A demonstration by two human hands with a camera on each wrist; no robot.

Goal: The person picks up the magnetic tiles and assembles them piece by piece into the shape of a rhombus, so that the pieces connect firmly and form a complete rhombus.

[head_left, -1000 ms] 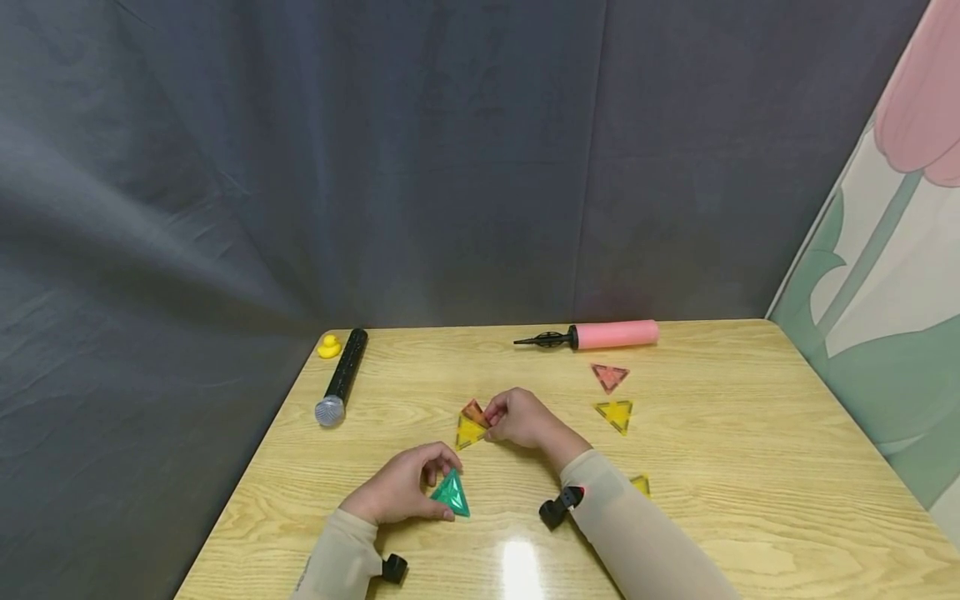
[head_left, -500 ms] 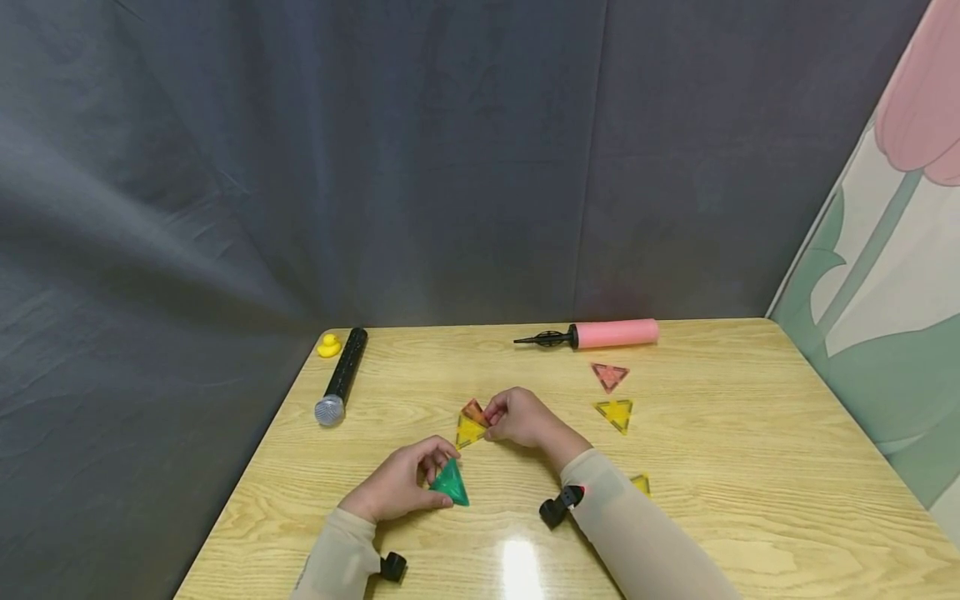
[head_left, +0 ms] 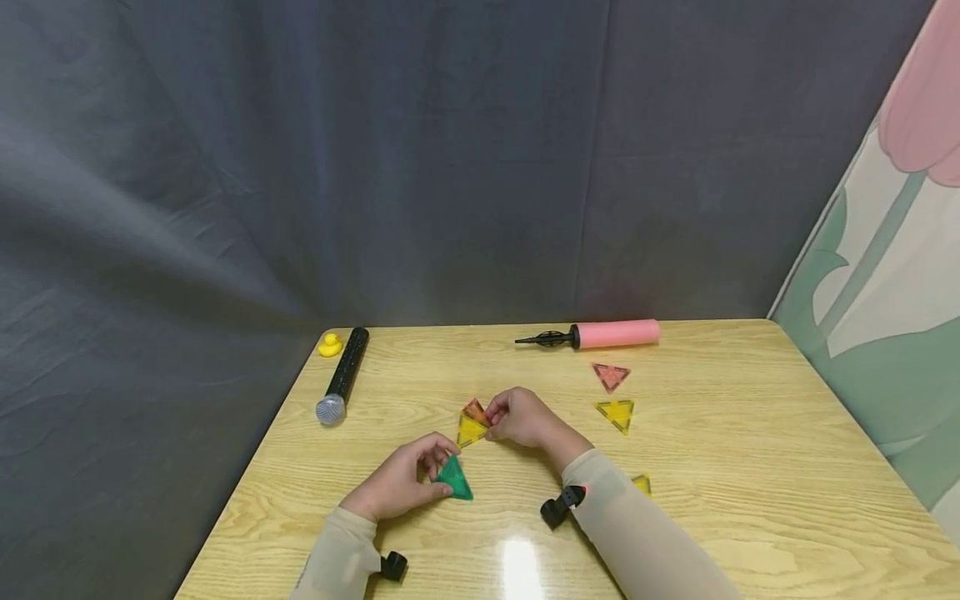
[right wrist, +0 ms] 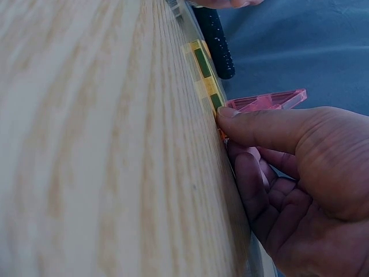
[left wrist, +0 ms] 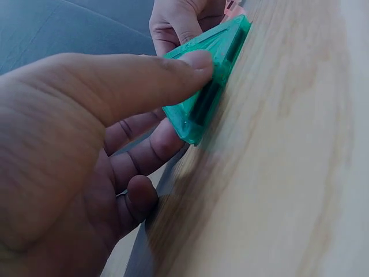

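In the head view my left hand (head_left: 405, 479) pinches a green triangular magnetic tile (head_left: 456, 480) by its left side. The left wrist view shows the thumb on the face of that green tile (left wrist: 199, 86), tilted just above the wooden table, with fingers behind it. My right hand (head_left: 522, 419) grips the right corner where a yellow triangular tile (head_left: 470, 430) meets a red triangular tile (head_left: 476, 410). In the right wrist view the yellow tile (right wrist: 206, 75) lies flat and the red tile (right wrist: 268, 102) rises from it at an angle; the thumb partly hides their joint.
Another red triangle tile (head_left: 611, 377) and a yellow one (head_left: 617, 415) lie to the right; one more yellow tile (head_left: 642, 483) is partly behind the right sleeve. Further back are a pink hand pump (head_left: 615, 334), a black microphone (head_left: 345, 375) and a yellow rubber duck (head_left: 330, 345).
My left hand has moved slightly forward with the green tile, bringing it closer to the yellow tile, and the green tile's tilt has changed. The right hand stays in place.
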